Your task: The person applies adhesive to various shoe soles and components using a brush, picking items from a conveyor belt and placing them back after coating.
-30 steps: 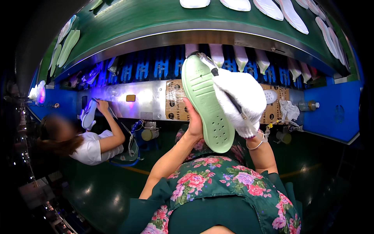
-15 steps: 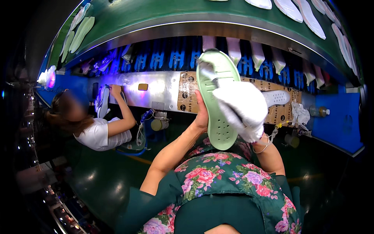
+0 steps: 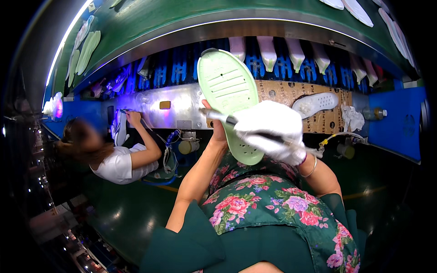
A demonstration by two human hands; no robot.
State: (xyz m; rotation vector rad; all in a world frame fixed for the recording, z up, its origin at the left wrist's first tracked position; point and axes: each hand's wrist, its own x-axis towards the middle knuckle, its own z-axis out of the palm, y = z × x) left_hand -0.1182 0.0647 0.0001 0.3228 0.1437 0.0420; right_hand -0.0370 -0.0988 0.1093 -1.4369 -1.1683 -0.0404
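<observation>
Left hand (image 3: 217,132) bare, gripping pale green shoe sole (image 3: 230,102) from behind, sole upright, bottom face toward camera. Right hand (image 3: 272,129) in white glove, closed around thin metal tool (image 3: 218,117), tip touching sole's left edge. Floral apron (image 3: 273,204) below. Behind: cardboard-lined ledge (image 3: 291,93) with white sole (image 3: 315,103); blue racks (image 3: 177,70) above. Far left, co-worker (image 3: 116,157) in white shirt reaching to ledge.
</observation>
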